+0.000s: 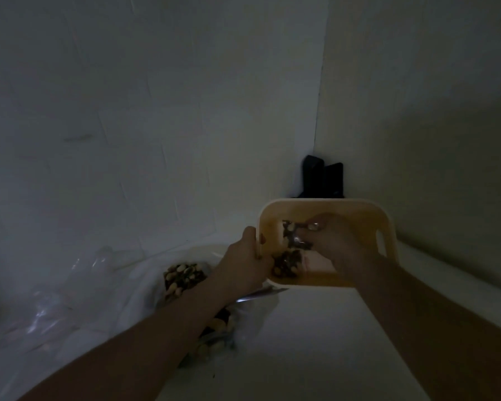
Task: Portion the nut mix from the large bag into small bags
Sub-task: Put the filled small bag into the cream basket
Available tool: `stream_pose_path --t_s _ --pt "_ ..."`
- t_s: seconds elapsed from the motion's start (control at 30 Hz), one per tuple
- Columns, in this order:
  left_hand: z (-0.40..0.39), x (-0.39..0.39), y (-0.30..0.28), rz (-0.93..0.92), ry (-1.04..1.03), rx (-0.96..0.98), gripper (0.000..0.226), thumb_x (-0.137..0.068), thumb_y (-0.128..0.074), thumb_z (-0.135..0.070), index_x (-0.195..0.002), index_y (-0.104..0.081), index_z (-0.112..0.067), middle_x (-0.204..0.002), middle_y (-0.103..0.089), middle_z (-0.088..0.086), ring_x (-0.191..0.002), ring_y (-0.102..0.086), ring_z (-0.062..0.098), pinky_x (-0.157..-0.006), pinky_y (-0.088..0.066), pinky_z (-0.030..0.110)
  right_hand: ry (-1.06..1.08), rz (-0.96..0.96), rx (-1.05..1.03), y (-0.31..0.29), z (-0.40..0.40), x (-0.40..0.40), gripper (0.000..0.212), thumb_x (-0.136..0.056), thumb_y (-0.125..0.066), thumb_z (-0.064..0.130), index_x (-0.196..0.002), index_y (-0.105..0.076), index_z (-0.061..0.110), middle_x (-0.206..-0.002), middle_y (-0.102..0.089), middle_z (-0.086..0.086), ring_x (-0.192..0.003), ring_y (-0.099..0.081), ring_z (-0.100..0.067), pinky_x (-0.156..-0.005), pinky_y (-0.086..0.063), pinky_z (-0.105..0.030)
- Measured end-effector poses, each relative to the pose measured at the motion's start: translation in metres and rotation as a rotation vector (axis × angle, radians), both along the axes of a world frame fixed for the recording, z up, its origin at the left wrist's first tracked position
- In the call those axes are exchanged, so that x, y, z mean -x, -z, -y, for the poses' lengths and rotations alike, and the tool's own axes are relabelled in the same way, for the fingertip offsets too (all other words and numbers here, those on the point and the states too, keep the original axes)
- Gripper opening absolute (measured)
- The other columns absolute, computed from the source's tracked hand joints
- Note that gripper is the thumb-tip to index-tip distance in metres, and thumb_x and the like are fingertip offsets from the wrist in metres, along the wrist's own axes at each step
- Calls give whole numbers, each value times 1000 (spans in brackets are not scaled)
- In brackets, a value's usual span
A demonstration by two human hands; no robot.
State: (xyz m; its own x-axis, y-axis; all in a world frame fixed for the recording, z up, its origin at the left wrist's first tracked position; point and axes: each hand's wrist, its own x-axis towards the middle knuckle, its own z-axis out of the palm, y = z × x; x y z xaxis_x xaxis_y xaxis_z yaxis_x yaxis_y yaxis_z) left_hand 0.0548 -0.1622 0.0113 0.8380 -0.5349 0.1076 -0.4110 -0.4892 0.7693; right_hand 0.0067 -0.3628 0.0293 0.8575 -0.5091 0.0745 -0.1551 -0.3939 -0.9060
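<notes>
Left grip (250, 253) clamps basket rim (324, 201); right grip (334, 241) scoops nuts (287, 263).

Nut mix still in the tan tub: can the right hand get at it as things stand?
Probably yes. The right hand is already down inside the tan tub, its open top unobstructed, fingers curled round a bag of nut mix. The left hand grips the tub's left rim, apparently steadying it. More nut mix lies just beneath.
</notes>
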Motion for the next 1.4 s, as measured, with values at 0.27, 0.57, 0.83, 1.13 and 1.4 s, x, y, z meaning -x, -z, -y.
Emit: stream_pose_path --t_s 0.27,0.57,0.83,1.13,1.4 --pt "1 6 4 40 8 12 21 -95 -58 -25 -112 -46 -24 -97 -68 4 -85 -67 23 -73 -58 43 88 -101 221 21 -22 -34 19 -87 -80 36 -89 -69 20 -91 -72 -2 -78 -64 -18 -72 -50 -33" --pt "3 -3 9 -18 -14 72 20 -96 -57 -40 -108 -45 -30 -95 -73 5 -73 -73 25 -71 -62 52 -11 -186 979 12 -18 -24 11 -93 -65 16 -104 -65 15 -109 -61 -12 -94 -60 -33 -71 -49 -44" --pt "5 -2 2 -174 -36 204 29 -99 -62 -23 -124 -48 -21 -91 -75 10 -68 -75 29 -70 -65 49 -452 -313 1018 9 -25 -25 28 -103 -52 19 -127 -66 14 -117 -70 -7 -108 -66 -26 -92 -52 -38" --pt "12 -9 -7 -108 -192 387 32 -104 -54 -18 -133 -41 -27 -63 -65 7 -53 -70 26 -68 -65 52 -275 44 947 -19 -32 41 42 -103 -47 52 -67 -56 34 -60 -54 7 -57 -52 -7 -55 -40 -32" --pt "-2 0 -5 -87 -96 393 9 -104 -59 -33 -103 -68 -29 -82 -72 2 -76 -73 19 -82 -62 55 -63 268 913 24 -37 16 48 -100 -33 52 -81 -68 25 -71 -63 0 -70 -61 -27 -67 -51 -47"
